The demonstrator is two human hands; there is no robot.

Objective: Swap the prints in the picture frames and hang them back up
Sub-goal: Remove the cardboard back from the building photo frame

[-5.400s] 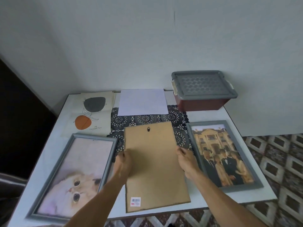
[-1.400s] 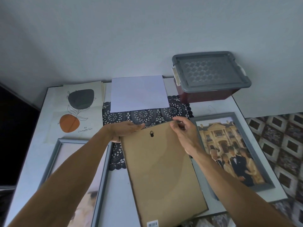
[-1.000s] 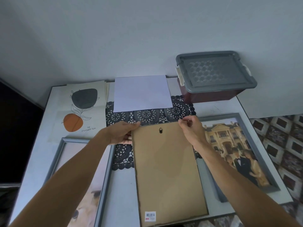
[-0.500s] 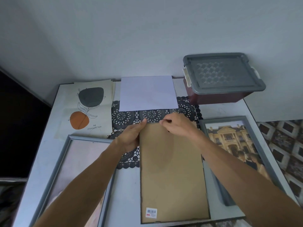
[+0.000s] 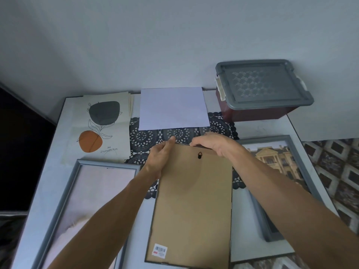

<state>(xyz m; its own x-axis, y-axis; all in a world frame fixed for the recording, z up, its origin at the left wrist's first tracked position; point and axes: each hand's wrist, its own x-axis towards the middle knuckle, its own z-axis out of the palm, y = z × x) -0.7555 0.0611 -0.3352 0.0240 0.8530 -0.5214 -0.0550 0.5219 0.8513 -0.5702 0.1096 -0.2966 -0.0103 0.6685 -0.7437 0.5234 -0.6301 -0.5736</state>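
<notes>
Pale wall behind, and against it a white table (image 5: 258, 133) crowded with prints and frames. At its middle lies a frame face down, its brown backing board (image 5: 192, 206) up, a small black hanger (image 5: 199, 155) near the far edge and a barcode sticker (image 5: 159, 250) at the near left corner. Half a second ago the right hand covered that hanger; now it shows. The left hand (image 5: 160, 158) lies on the board's far left corner, fingers pressed together and flat, forefinger reaching past the edge. The right hand (image 5: 211, 143) curls over the far edge, its grip hooked on the board's rim; how tightly I cannot tell. Under the board spreads a black lace mat (image 5: 147, 136). To the left lies a grey frame (image 5: 77, 200), beyond it an abstract print (image 5: 101, 127); a blank white sheet (image 5: 172, 108) sits at the back. Right of the board, a grey-framed building photo (image 5: 272, 154), and behind it a lidded storage box (image 5: 260, 90).
</notes>
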